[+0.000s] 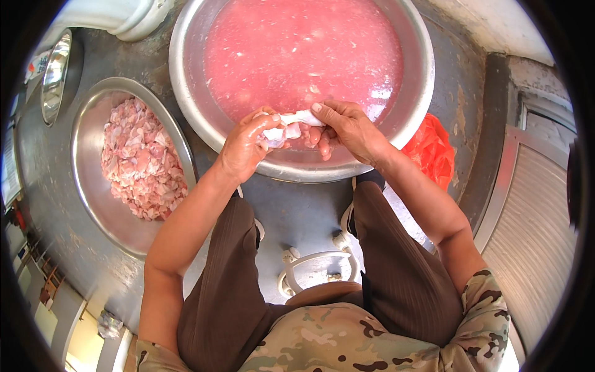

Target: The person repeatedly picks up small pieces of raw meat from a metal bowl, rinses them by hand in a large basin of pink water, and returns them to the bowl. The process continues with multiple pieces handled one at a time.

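Room first: near rim of the wide round silver metal basin [297, 172] sits right below both hands; open pink liquid [297, 56] spreads beyond them. Past the left forearm there's the smaller oval-looking steel bowl [90, 152], its rim apart from the hands. Bunched, translucent red plastic bag [431, 152] is beside the big basin's right edge. Knees flank the near side, bare grey floor [288, 217] between.

Piece in work: slick white-and-pink strip of raw meat [288, 126], held above the liquid near the basin's near edge. Long axis runs roughly left-right, right end a little farther from the body.

Left hand [243, 144] is curled closed on the left end. Right hand [350, 127] pinches the right end, thumb on top, lower fingers loosely bent.

Textures: liquid cloudy with pale flecks; steel smooth, shiny; pale pink meat chunks [142, 161] heaped, lumpy and irregular; floor scuffed.
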{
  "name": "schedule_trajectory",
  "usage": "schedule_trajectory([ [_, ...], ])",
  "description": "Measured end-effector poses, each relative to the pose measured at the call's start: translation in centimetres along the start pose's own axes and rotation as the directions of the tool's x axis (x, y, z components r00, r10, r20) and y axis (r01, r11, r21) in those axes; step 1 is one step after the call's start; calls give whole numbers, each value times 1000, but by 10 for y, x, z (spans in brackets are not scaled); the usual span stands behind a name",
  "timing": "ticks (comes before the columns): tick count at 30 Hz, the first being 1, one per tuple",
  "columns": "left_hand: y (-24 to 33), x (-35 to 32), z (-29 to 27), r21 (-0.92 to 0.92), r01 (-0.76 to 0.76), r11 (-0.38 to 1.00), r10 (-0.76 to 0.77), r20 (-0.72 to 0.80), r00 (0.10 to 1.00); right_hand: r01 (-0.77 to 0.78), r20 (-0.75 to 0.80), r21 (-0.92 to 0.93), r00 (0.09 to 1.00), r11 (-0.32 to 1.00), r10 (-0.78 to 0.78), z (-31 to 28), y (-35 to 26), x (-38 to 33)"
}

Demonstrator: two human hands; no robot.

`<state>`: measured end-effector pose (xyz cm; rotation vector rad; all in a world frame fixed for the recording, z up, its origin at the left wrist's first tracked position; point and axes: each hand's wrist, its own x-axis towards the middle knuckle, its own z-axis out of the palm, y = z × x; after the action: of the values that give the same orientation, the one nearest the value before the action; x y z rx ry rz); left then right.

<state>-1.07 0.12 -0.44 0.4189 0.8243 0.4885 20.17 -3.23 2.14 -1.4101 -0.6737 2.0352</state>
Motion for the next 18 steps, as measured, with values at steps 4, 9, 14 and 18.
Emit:
schedule_trajectory([
  [4,4,-4,0,-59,6,998,-4,20,1000,-22,3,43,1000,999,22,3,-3,0],
  [9,9,-9,0,-99,12,995,-12,4,1000,-39,61,144,998,989,31,6,-2,5],
  [14,11,-16,-9,-129,11,992,-11,4,1000,-92,145,234,988,968,59,10,-5,10],
  [18,11,-24,-22,-167,-6,986,5,-10,1000,-110,155,205,985,973,79,13,-4,15],
])
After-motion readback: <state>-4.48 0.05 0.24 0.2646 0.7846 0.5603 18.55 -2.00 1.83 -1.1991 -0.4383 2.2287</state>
